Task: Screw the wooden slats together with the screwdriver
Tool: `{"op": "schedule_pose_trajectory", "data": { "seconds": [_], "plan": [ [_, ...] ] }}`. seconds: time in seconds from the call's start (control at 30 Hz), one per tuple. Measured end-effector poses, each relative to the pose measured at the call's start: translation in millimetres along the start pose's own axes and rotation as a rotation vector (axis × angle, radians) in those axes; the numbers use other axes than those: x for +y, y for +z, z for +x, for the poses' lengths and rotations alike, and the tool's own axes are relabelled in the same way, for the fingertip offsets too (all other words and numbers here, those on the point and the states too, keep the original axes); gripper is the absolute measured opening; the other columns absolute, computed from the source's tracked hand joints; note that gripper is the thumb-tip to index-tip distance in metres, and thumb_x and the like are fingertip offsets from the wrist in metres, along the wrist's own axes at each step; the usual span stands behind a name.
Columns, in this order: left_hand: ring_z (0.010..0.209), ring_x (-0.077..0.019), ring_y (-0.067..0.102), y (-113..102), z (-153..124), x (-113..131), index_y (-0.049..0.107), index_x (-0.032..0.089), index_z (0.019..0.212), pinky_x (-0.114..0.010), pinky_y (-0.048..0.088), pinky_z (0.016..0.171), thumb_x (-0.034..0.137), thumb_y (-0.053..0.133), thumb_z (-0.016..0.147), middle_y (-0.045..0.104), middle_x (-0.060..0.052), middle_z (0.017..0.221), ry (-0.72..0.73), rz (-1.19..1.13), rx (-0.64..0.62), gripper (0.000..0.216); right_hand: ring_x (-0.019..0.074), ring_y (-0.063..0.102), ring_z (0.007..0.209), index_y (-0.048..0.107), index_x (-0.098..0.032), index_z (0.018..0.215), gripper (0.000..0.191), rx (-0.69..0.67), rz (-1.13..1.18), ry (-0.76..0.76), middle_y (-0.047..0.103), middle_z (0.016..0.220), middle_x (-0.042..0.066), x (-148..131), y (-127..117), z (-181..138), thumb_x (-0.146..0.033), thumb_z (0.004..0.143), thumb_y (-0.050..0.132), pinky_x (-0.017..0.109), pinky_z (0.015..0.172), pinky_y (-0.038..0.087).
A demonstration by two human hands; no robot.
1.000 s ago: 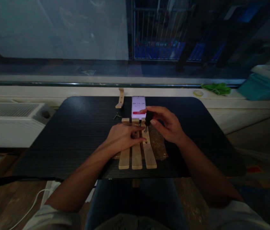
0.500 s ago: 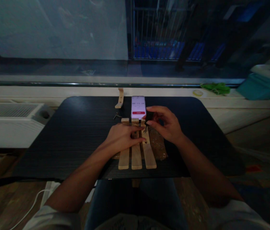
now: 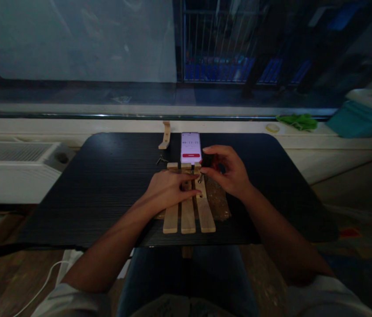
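Observation:
Three pale wooden slats lie side by side: a left slat (image 3: 171,220), a middle slat (image 3: 188,218) and a right slat (image 3: 206,215) with a hole in it. Palm down across them is my left hand (image 3: 169,187), its thumb and forefinger pressing on the right slat around a small screw-like metal spot. My right hand (image 3: 230,171) pinches the dark handle of a short screwdriver (image 3: 208,159). The screwdriver's metal shaft slants down to the right slat between my left fingertips. Beneath the slats is a brown, shiny flat pad (image 3: 219,200).
A lit phone (image 3: 190,145) lies just beyond the slats. Several loose screws (image 3: 162,160) and a curved wooden piece with holes (image 3: 166,137) are to its left, on the black table (image 3: 106,185). Past the table are a windowsill, a green cloth (image 3: 300,122) and a teal container (image 3: 359,119).
My right fingers and the screwdriver handle have shifted very slightly, as in a small turn. My left hand and the slats stay in place.

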State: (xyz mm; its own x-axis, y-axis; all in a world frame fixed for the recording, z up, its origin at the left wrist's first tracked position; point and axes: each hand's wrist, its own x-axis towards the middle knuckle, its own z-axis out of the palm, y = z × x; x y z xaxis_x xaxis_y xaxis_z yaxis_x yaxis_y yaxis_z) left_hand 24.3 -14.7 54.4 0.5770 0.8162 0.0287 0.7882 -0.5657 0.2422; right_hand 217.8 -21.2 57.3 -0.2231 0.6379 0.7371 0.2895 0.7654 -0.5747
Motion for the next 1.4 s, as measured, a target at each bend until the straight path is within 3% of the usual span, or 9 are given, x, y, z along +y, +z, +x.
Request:
{"op": "schedule_pose_trajectory", "data": {
  "seconds": [0.1,0.33,0.53,0.63,0.9,1.4],
  "plan": [
    [0.094,-0.029,0.069,0.9,0.2,-0.8,0.068,0.03,0.117,-0.042,0.055,0.077,0.062,0.06,0.08,0.073,-0.007,0.107,0.009,0.002,0.005,0.05,0.0086,0.05,0.057,0.054,-0.037,0.119,0.044,-0.01,-0.008,-0.038,0.064,0.103,-0.003,-0.4,0.0,0.7,-0.02,0.081,0.068,0.025,0.051,0.048],
    [0.097,-0.031,0.068,-0.9,0.3,0.4,0.068,0.031,0.118,-0.044,0.055,0.079,0.064,0.058,0.08,0.072,-0.007,0.11,0.0,0.006,-0.011,0.051,0.0095,0.048,0.06,0.055,-0.033,0.12,0.039,-0.075,-0.01,-0.065,0.063,0.092,-0.002,1.1,-2.2,3.0,-0.022,0.084,0.065,0.025,0.053,0.046],
    [0.094,-0.0283,0.068,-3.0,0.2,1.7,0.067,0.031,0.119,-0.04,0.054,0.078,0.064,0.057,0.081,0.074,-0.006,0.104,-0.003,0.0,-0.021,0.051,0.0113,0.058,0.07,0.052,-0.031,0.126,0.036,-0.119,0.022,-0.041,0.066,0.11,0.002,-1.1,-5.3,0.1,-0.024,0.091,0.053,0.027,0.059,0.051],
    [0.093,-0.0275,0.068,-2.7,0.2,1.4,0.067,0.032,0.119,-0.039,0.054,0.076,0.063,0.058,0.082,0.073,-0.006,0.105,0.002,-0.01,-0.017,0.05,0.0111,0.062,0.074,0.051,-0.032,0.127,0.036,-0.124,0.076,-0.008,0.067,0.11,0.001,-0.2,-5.3,-1.5,-0.023,0.092,0.05,0.026,0.061,0.053],
    [0.091,-0.028,0.068,-0.3,0.6,-0.4,0.067,0.031,0.119,-0.039,0.053,0.075,0.065,0.057,0.081,0.073,-0.007,0.103,-0.001,0.003,-0.013,0.052,0.0112,0.06,0.073,0.054,-0.036,0.122,0.04,-0.05,0.084,0.026,0.065,0.102,-0.002,3.8,-4.8,-2.4,-0.023,0.086,0.062,0.027,0.062,0.049],
    [0.094,-0.0281,0.068,-2.3,0.5,0.9,0.067,0.03,0.119,-0.039,0.053,0.077,0.065,0.057,0.081,0.073,-0.008,0.107,-0.005,-0.012,-0.027,0.053,0.0122,0.057,0.065,0.057,-0.034,0.114,0.035,0.022,0.065,0.111,0.062,0.092,-0.002,1.3,-0.7,-1.4,-0.034,0.081,0.067,0.027,0.051,0.045]
  ]
}}
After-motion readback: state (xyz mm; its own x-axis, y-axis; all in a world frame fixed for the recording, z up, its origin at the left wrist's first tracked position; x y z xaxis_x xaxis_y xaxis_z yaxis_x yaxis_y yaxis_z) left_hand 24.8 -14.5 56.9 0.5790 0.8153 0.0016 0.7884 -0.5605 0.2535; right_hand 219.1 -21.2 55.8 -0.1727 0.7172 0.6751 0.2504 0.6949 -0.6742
